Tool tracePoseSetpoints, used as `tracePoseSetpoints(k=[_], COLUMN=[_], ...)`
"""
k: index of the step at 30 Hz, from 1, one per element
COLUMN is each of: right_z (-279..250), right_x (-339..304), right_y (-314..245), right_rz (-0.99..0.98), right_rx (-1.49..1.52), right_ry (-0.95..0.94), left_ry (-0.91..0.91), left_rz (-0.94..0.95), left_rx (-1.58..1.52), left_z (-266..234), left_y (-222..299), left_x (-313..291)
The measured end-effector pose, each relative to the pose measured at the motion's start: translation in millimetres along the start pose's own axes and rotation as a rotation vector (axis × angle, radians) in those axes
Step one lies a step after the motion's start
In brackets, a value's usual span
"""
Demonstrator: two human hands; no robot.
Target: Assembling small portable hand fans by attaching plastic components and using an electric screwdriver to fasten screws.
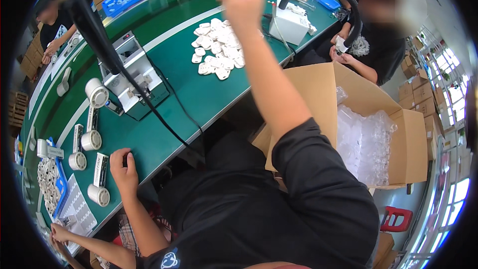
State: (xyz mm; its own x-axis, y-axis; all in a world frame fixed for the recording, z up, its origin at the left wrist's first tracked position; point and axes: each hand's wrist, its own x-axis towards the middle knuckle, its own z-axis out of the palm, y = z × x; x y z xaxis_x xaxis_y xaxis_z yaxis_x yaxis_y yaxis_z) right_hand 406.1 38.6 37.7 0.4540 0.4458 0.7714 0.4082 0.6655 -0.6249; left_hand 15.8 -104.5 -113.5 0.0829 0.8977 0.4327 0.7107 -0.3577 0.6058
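My left hand [124,173] is at the near edge of the green table, fingers curled. A small dark patch shows between thumb and fingers; whether it is an object, I cannot make out. Beside it lie several white handheld fans [98,195] with round heads and printed handles. My right arm stretches far across the table. My right hand [243,5] is raised beyond a heap of flat white plastic pieces [219,47], its fingers smeared by motion; whether it holds anything is unclear. Between the hands stands a bench machine [135,82], with a white fan head [96,92] next to it.
An open carton [412,142] with clear plastic packaging [366,142] stands at my right. A black post [94,25] and a cable [162,132] cross the left side. Co-workers sit at far right, far left and near left. A blue tray [60,189] holds small white parts.
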Motion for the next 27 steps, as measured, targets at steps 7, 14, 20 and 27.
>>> tracePoseSetpoints(k=[7, 14, 20, 27], right_z=[-174, -295, -446, -320], right_x=[45, 57, 79, 69], right_y=[97, 224, 327, 257], right_rz=[0.010, 0.558, 0.643, 0.522], right_rx=[-0.696, -1.155, -0.921, -1.331], right_ry=[0.661, 0.359, 0.223, 0.198], left_ry=[-0.004, -0.021, -0.018, -0.055], left_rz=[0.021, -0.052, -0.030, -0.053], left_rx=[0.009, 0.068, 0.056, 0.127], left_z=[5, 1, 20, -2], left_y=[-5, 5, 4, 16], left_x=[5, 4, 23, 14])
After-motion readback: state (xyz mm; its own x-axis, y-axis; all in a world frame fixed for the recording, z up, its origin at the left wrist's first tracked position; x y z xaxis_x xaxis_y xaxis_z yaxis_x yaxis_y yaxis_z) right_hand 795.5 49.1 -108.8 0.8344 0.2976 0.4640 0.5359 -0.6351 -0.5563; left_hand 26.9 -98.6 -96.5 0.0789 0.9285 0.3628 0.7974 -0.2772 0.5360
